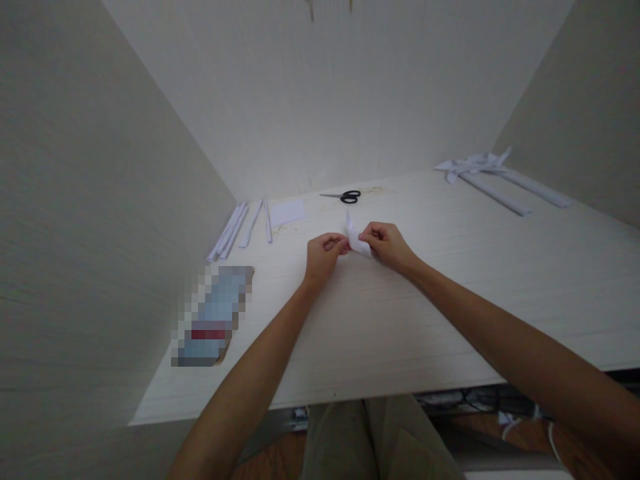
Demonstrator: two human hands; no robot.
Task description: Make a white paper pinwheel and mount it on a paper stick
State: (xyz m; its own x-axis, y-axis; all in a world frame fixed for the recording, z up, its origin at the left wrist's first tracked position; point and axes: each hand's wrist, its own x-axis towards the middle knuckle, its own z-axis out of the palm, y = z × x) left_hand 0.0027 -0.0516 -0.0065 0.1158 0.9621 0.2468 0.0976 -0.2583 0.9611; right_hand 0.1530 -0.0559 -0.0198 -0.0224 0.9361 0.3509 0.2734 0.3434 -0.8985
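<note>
A small curled piece of white paper [356, 241] is held between my two hands above the middle of the table. My left hand [324, 257] pinches its left lower edge with closed fingertips. On the other side, the closed fingers of my right hand [387, 244] grip the paper, and one end of it sticks up between the hands. Beyond them lie scissors [345, 197] with black handles, their blades pointing left. My fingers hide part of the paper.
Several rolled paper tubes [233, 230] and a flat white sheet [287, 212] lie at the back left. A pixelated device-like rectangle [220, 310] rests at the left. More paper tubes joined to crumpled paper [473, 163] lie back right. Walls enclose the table [400, 333].
</note>
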